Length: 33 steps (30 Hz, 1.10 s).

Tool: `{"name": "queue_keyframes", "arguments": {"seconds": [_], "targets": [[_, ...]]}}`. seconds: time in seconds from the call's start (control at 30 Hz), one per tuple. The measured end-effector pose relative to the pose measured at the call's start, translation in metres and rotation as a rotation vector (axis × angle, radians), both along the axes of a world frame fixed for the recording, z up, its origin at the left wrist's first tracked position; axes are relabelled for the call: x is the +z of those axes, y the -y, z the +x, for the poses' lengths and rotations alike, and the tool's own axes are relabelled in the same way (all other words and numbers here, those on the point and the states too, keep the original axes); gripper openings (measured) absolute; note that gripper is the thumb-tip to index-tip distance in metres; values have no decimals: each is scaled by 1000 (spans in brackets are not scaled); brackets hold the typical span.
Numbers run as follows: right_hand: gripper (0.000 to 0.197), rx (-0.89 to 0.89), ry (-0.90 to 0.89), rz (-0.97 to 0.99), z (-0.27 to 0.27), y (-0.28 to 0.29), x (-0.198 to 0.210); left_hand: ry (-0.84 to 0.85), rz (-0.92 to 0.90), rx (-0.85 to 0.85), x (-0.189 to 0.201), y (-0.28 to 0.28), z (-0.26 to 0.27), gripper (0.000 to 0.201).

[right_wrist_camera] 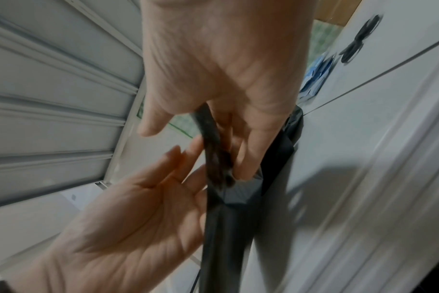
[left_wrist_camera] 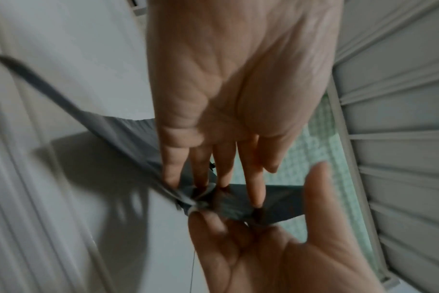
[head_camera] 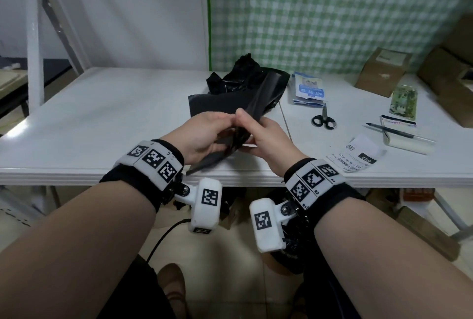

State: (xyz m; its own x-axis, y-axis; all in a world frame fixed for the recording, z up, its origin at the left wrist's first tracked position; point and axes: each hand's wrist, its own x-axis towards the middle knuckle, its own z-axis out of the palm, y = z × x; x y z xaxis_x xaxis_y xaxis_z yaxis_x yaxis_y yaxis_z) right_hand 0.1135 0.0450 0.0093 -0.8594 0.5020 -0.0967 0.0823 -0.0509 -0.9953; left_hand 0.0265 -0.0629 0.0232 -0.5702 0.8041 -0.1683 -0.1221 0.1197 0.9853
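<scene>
Both hands meet at centre frame above the near edge of the white table [head_camera: 102, 119], the left hand [head_camera: 204, 134] and right hand [head_camera: 266, 136] each pinching one black bag [head_camera: 263, 95] whose long axis slants from lower left toward upper right between them.

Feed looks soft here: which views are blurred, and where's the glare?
Head view: sharp on the black bag, soft glare on the table's left side. Left wrist view: motion-blurred and dim, bag reads grey. Right wrist view: blurred too, scissors smeared.
</scene>
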Motion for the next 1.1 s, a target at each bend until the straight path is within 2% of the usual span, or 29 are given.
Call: {"name": "queue_keyframes", "arguments": {"seconds": [0.13,0.33,0.47,0.57,0.63,0.73,0.93,1.1], "targets": [[19,-79,40,-6,-2,-6,-2,-218,-78,45,-3,-3,3,17],[23,-1,35,-94,5,-10,0,-535,-224,184,-9,-9,-5,28],[27,-37,-7,-167,6,-13,-1,-402,-219,200,-14,-10,-5,6],[26,-61,-33,-245,5,-14,-1,-341,-196,197,-16,-10,-3,16],[28,-75,-52,-284,5,-16,-2,-421,-208,216,-16,-10,-3,19],[17,-121,-73,-293,5,-17,-3,-536,-233,276,-17,-10,-5,20],[7,-179,-75,-325,7,-21,-7,-586,-252,335,-18,-12,-9,17],[12,-184,-61,-278,8,-23,-5,-572,-278,330,-20,-11,-10,21]]}}
